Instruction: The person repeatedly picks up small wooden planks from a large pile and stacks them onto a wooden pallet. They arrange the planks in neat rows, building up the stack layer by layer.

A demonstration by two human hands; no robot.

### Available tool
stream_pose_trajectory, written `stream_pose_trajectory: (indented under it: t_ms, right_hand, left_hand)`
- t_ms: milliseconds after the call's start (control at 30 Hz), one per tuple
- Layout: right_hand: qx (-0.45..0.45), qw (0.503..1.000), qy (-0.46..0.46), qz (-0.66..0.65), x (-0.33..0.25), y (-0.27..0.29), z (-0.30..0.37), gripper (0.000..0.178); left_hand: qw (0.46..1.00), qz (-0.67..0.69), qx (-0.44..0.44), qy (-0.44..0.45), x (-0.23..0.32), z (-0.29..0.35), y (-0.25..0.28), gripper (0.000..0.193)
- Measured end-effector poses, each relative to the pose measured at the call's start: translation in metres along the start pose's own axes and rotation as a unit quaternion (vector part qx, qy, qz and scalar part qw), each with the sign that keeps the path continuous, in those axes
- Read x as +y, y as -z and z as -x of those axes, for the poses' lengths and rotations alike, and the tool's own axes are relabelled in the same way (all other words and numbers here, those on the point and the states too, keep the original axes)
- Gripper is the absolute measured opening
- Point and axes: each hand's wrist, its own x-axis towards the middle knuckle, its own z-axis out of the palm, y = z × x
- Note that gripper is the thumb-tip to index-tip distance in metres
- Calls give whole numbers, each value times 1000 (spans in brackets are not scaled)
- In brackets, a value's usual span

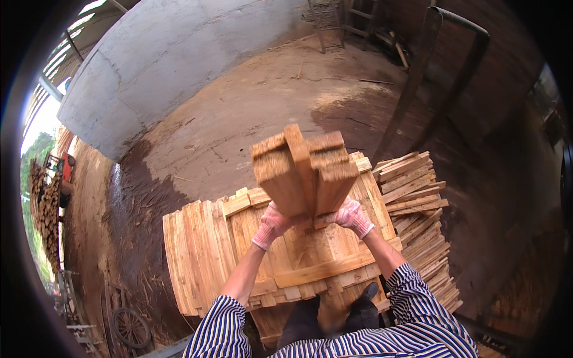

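Both my hands, in pink and white knit gloves, grip a bundle of wooden boards [280, 188] from its two sides. My left hand [276, 224] is closed round the left lower end; my right hand [352, 217] is closed round the right lower end. Several boards make up the bundle, one of them standing on edge in the middle, and their rough sawn ends point up and away from me. Beneath them lies a broad stack of planks [197, 256], with a few crosswise strips [322, 269] on top. The undersides of the held boards are hidden.
A looser pile of narrow slats [418, 232] lies right of the stack. Behind it stands a dark metal frame [412, 83]. A curved grey wall [179, 65] rises beyond the dirt floor [239, 125]. At the left are a spoked wheel [131, 327] and stacked logs [45, 209].
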Motion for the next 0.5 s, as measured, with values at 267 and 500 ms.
stream_pose_trajectory:
  t_ms: [267,500]
  right_hand:
    - [151,930,39,-333,-13,-36,3,97]
    - [183,946,-250,-93,65,-54,0,99]
  left_hand:
    - [837,545,44,25,-9,8,-3,62]
    - [737,601,147,272,-69,16,-126,48]
